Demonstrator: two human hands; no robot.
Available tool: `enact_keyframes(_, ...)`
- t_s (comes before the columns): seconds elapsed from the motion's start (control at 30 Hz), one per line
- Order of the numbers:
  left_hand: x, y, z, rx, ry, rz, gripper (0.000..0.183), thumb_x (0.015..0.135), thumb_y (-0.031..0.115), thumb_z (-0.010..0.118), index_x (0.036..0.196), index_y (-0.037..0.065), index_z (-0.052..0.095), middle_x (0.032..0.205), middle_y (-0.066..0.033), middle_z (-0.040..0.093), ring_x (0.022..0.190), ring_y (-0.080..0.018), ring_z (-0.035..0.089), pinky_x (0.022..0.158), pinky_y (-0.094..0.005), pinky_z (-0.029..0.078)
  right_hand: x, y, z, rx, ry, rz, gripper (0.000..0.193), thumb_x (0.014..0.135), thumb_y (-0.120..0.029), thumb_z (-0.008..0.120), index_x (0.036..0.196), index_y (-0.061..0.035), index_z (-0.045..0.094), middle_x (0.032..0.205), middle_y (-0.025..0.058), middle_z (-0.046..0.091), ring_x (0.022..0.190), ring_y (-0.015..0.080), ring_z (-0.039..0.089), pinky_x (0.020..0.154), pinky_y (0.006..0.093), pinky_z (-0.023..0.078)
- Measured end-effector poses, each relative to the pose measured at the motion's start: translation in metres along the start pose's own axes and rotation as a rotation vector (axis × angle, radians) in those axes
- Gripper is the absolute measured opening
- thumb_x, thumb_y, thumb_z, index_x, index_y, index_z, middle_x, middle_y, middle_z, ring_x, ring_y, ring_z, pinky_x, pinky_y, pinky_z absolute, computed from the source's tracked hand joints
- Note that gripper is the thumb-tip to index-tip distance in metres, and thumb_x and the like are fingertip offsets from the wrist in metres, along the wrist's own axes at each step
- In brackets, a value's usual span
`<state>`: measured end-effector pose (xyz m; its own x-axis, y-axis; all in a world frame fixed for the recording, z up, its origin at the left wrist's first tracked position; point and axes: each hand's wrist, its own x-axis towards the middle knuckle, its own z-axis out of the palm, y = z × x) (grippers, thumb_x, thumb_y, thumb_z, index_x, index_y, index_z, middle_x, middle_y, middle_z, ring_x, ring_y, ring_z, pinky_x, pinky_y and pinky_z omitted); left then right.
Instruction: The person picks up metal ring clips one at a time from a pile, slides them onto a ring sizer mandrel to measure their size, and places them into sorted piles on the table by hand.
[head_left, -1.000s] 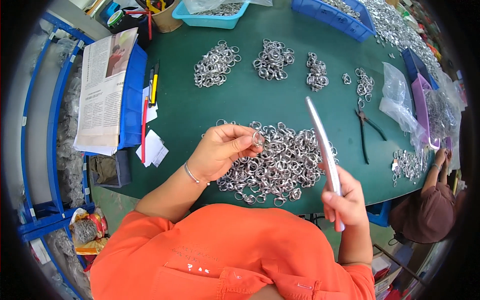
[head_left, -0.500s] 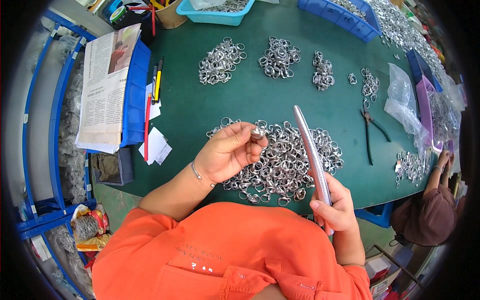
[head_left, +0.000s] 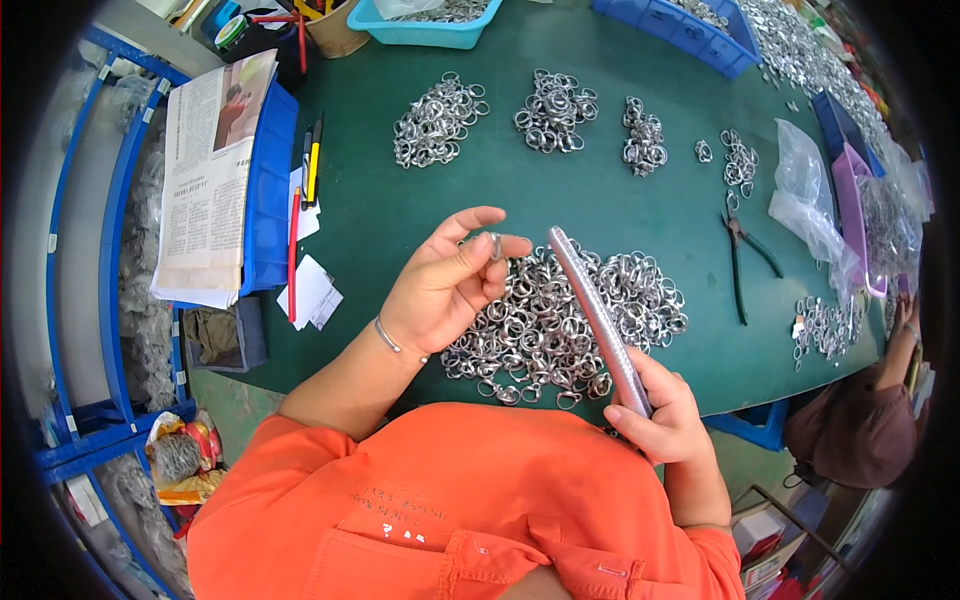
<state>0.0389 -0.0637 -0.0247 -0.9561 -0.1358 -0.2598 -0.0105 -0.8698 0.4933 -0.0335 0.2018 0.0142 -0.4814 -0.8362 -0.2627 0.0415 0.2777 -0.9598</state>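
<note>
Between the thumb and fingers of my left hand (head_left: 435, 295) is a silver ring (head_left: 496, 246), partly hidden by the fingertips. My right hand (head_left: 662, 412) grips a ring mandrel (head_left: 597, 315), a long tapered metal rod with fine marks along it. The mandrel slants up and to the left, its narrow tip just right of my left hand and apart from the ring. Beneath both hands lies a large pile of silver rings (head_left: 540, 335). Farther off sit smaller ring piles (head_left: 440, 122), with other clusters (head_left: 556, 112) to their right.
Green-handled cutters (head_left: 738, 258) lie at right, by a plastic bag (head_left: 805, 190) and a purple basket (head_left: 850, 205). At left stand a blue bin (head_left: 270, 190) topped with newspaper (head_left: 205, 180), and pens (head_left: 315, 165). A co-worker's arm (head_left: 897, 360) shows at far right.
My left hand has drawn slightly left and its fingers have spread, the ring still pinched. The mandrel's tip has swung left and a little down toward that hand.
</note>
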Motion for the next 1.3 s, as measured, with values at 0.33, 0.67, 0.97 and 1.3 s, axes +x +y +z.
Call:
enact_keyframes(0.33, 0.005, 0.000, -0.007, 0.098, 0.095, 0.047, 0.012, 0.091, 0.015, 0.051, 0.093, 0.004, 0.055, 0.094, -0.0100, 0.056, 0.077, -0.0128, 0.054, 0.072, -0.0257, 0.047, 0.007, -0.007, 0.005, -0.156, -0.086, -0.034, 0.052, 0.076, -0.004, 0.061, 0.125, 0.0001, 0.043, 0.084, 0.0114, 0.061, 0.071, 0.0164, 0.060, 0.066, 0.0261, 0.046)
enact_keyframes(0.67, 0.002, -0.011, 0.001, 0.200, -0.024, 0.136, 0.034, 0.077, 0.006, 0.067, 0.105, 0.004, 0.048, 0.090, -0.0131, 0.060, 0.083, -0.0218, 0.060, 0.076, -0.0329, 0.050, 0.016, -0.012, 0.009, -0.228, -0.056, -0.094, 0.054, 0.075, -0.003, 0.058, 0.127, -0.0025, 0.042, 0.089, 0.0156, 0.063, 0.075, 0.0270, 0.065, 0.066, 0.0314, 0.050)
enact_keyframes(0.97, -0.010, -0.016, 0.007, 0.478, -0.185, 0.038, 0.044, 0.068, -0.013, 0.067, 0.107, -0.003, 0.049, 0.096, -0.0183, 0.063, 0.091, -0.0225, 0.062, 0.078, -0.0318, 0.054, 0.022, -0.008, 0.012, -0.485, -0.012, -0.244, 0.057, 0.072, -0.004, 0.058, 0.127, -0.0037, 0.043, 0.072, 0.0121, 0.060, 0.058, 0.0288, 0.060, 0.048, 0.0359, 0.046)
enact_keyframes(1.3, -0.003, -0.010, 0.014, 0.787, -0.347, 0.097, 0.026, 0.065, -0.003, 0.074, 0.090, -0.001, 0.065, 0.091, -0.0076, 0.058, 0.081, -0.0142, 0.057, 0.069, -0.0244, 0.048, 0.021, -0.008, 0.009, -0.598, 0.000, -0.284, 0.058, 0.071, -0.005, 0.060, 0.127, -0.0047, 0.043, 0.070, 0.0108, 0.060, 0.056, 0.0285, 0.059, 0.047, 0.0362, 0.046)
